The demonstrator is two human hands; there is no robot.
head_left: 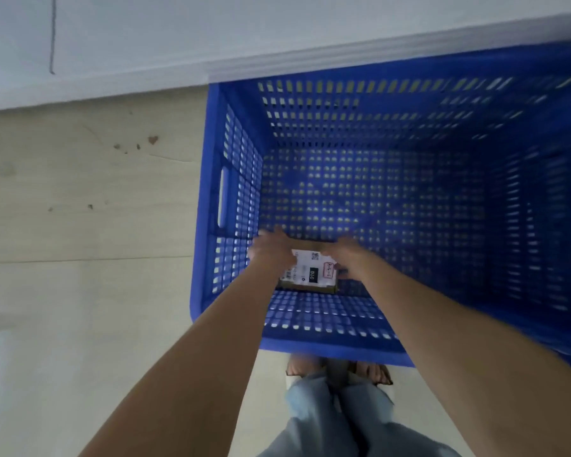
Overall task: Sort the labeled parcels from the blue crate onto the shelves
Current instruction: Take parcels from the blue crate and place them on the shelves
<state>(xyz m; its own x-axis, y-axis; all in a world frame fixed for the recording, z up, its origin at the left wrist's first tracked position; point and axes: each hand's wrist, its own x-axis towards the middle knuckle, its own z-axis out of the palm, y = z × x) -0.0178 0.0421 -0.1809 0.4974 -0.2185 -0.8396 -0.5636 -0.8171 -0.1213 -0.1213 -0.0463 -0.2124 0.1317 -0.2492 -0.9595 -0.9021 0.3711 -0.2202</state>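
I look down on a pale wooden floor (80,225) that meets a white wall (145,34) along a skirting board (310,59). A big blue crate (208,192) with slotted sides stands on the floor against that wall and fills the right half of my view. My two bare arms reach down over its near rim into its near left corner. Below the rim I see light blue jeans (327,417) and toes (299,367) just beside the crate.

One brown parcel (310,273) lies flat on the crate bottom in that corner, close to the near wall, with a white printed label (314,263) facing up. My left hand (271,250) is at the parcel's left edge and my right hand (346,257) is at its right edge, so the parcel sits between them. Both hands are blurred, and I cannot tell whether the fingers are apart or clamped on the parcel.
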